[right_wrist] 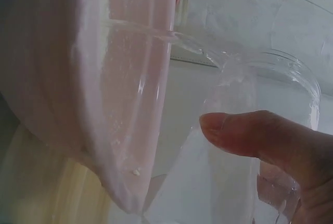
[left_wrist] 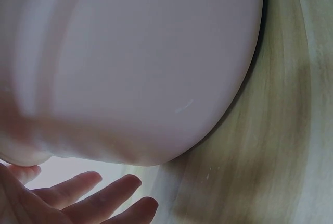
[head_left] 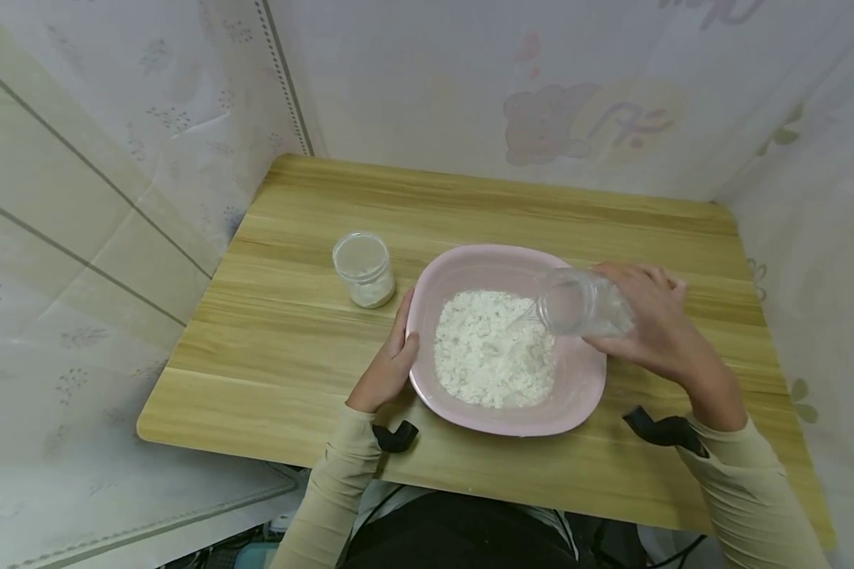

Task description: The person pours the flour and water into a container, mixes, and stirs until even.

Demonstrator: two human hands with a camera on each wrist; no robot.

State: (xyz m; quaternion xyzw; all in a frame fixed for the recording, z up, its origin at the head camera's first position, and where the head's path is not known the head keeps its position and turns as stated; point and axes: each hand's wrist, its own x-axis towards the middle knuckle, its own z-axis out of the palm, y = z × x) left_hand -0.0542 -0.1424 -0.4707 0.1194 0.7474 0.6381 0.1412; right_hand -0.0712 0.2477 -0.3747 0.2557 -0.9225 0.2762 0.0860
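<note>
A pink plastic basin sits on the table with a heap of white flour inside. My left hand is against its left rim, the thumb lying at the edge; in the left wrist view the fingers are extended and spread beside the outer wall. With my right hand I grip a clear plastic jar, tipped over the basin's right side, mouth toward the flour. A thin stream of clear liquid runs from the jar's mouth into the basin. The right thumb presses on the jar's side.
Left of the basin stands another clear jar, holding some white powder at the bottom. The wooden table has printed white curtains behind it and at both sides. Black straps hang at the wrists.
</note>
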